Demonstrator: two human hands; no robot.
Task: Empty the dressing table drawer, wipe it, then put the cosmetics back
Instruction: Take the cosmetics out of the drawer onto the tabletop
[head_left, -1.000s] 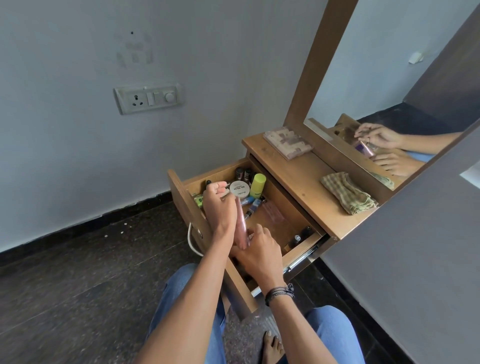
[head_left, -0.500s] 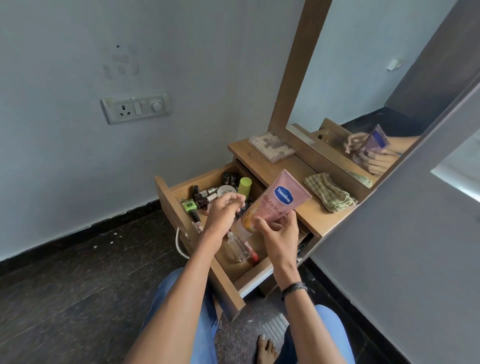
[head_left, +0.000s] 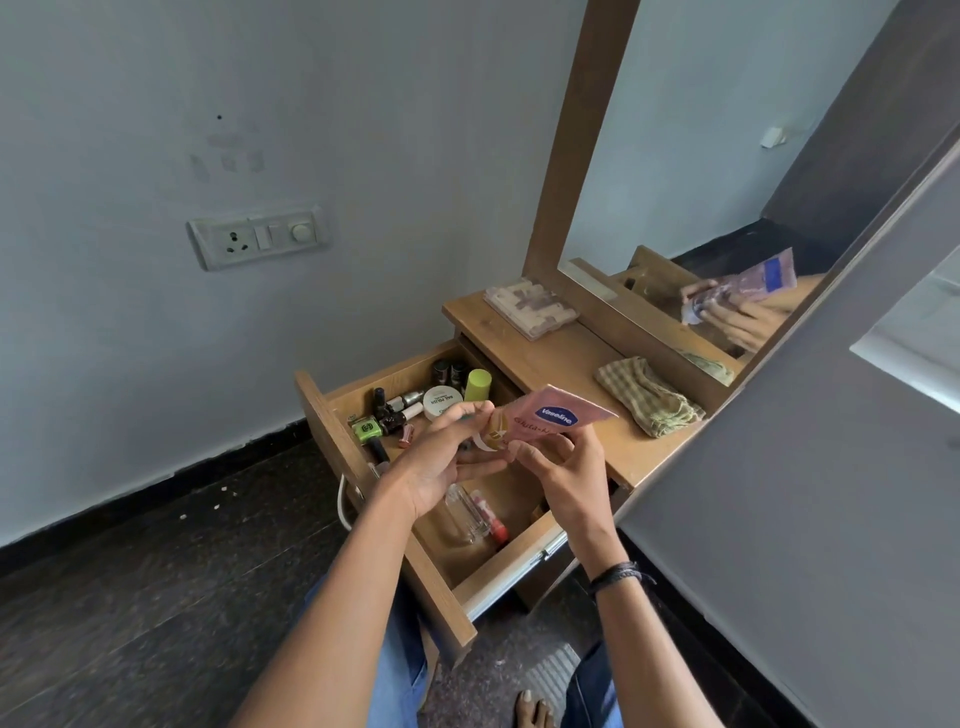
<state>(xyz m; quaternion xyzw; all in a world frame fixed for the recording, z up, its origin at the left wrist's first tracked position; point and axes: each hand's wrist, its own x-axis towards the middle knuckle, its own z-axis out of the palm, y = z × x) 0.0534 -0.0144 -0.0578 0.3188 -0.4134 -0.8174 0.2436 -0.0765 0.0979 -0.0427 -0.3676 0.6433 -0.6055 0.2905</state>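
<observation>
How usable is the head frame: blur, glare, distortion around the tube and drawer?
Head view: soft even light, no glare or hard shadows; pink tube label reads sharp; left hand and right hand gripping it slightly soft; wide-angle leans the mirror frame and stretches the edges; clear bottle in the drawer is hard to outline.

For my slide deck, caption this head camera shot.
Left hand and right hand hold a pink Vaseline tube over the open drawer of cosmetics.

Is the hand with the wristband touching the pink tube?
Touching. The head view shows the right hand with its fingers pinching the lower edge of the pink tube, with no gap between them.
</observation>
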